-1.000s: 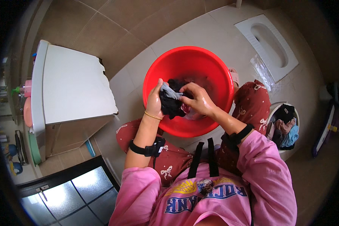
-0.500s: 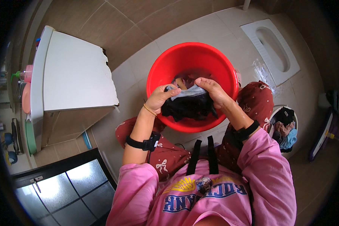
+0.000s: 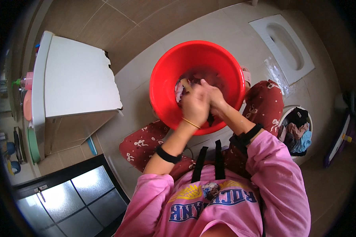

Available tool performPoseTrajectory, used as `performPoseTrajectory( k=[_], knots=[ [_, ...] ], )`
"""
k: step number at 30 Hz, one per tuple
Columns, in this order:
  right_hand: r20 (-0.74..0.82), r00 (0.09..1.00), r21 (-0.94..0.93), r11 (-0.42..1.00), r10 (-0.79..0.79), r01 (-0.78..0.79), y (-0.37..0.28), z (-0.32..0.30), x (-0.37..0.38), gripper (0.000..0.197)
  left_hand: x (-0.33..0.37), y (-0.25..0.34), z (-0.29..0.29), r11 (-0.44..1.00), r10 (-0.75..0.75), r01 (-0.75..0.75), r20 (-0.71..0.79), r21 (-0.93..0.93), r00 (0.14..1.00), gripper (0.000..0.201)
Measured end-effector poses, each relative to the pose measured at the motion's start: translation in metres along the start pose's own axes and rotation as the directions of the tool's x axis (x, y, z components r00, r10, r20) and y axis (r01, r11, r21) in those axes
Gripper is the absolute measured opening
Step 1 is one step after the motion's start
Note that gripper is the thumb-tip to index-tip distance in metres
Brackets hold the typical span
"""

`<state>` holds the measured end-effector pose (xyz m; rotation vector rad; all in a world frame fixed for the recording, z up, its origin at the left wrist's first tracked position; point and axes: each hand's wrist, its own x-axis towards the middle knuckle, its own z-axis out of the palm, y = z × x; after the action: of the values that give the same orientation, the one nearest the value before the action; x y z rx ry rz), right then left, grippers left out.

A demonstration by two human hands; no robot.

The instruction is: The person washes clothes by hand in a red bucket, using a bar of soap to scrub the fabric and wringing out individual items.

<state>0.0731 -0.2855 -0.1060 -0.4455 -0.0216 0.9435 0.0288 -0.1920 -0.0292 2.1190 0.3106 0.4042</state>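
Both my hands are pressed together over a large red plastic basin [image 3: 164,67]. My left hand [image 3: 195,104], blurred by motion, is closed in a fist against my right hand [image 3: 214,96], whose thumb points up and whose other fingers are mostly hidden. Between and below them shows a little of a wet black garment [image 3: 211,119]; the hands cover most of it. Dark reddish water [image 3: 209,78] with some cloth lies in the basin. A tan piece [image 3: 184,84], too blurred to name, sticks up beside a pale patterned cloth [image 3: 179,91].
A white tub [image 3: 294,155] of crumpled clothes [image 3: 298,132] stands at the right, beyond my knee. A squat toilet [image 3: 284,47] is set in the tiled floor at far right. To the left is a white-topped cabinet [image 3: 79,75], with a dark-framed glass panel [image 3: 71,193] nearer me.
My hands held the black garment spread with its grey band showing; now they have come together, bunching it out of sight. The left hand moved right, the right hand slightly left.
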Motion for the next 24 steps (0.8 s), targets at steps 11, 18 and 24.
performPoseTrajectory(
  k=[11, 18, 24],
  knots=[
    [0.152, 0.916, 0.309, 0.898, -0.372, 0.313, 0.034, -0.015, 0.005, 0.026, -0.009, 0.001, 0.035, 0.949, 0.191, -0.212, 0.113, 0.232, 0.975, 0.047],
    [-0.339, 0.829, -0.003, 0.882, -0.444, 0.471, 0.027, -0.004, 0.003, 0.027, -0.018, 0.01, 0.049, 0.956, 0.224, -0.238, 0.096, 0.171, 0.97, 0.047],
    [-0.279, 0.947, 0.017, 0.985, -0.162, 0.173, 0.033, -0.026, 0.01, 0.024, 0.006, -0.001, 0.043, 0.979, 0.008, -0.018, 0.047, 0.205, 0.999, 0.045]
  ],
)
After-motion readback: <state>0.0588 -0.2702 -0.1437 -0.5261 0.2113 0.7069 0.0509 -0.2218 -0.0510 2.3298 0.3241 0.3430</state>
